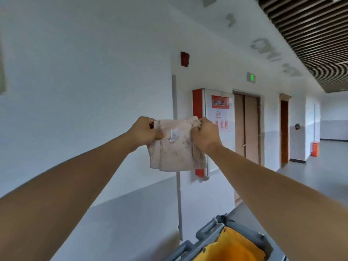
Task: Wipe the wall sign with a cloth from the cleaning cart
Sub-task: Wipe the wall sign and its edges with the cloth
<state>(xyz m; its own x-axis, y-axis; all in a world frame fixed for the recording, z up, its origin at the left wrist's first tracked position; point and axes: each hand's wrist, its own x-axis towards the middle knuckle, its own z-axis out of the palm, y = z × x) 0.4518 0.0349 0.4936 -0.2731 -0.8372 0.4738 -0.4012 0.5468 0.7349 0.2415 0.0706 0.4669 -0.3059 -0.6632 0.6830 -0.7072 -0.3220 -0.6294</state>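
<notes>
A stained beige cloth [175,147] with a small white label hangs folded in front of me at arm's length. My left hand [144,131] grips its upper left corner and my right hand [204,134] grips its upper right edge. Both arms are stretched forward. The cleaning cart [211,234], grey framed with a yellow bag [233,247], shows at the bottom edge below my right arm. A blurred edge of something flat on the wall [2,72] shows at the far left; I cannot tell whether it is the sign.
A white corridor wall runs along the left with a grey vertical conduit [178,185]. Behind the cloth stands a red and white fire hose cabinet [218,113]. Further right are brown doors [247,127], a green exit light [251,77] and open grey floor.
</notes>
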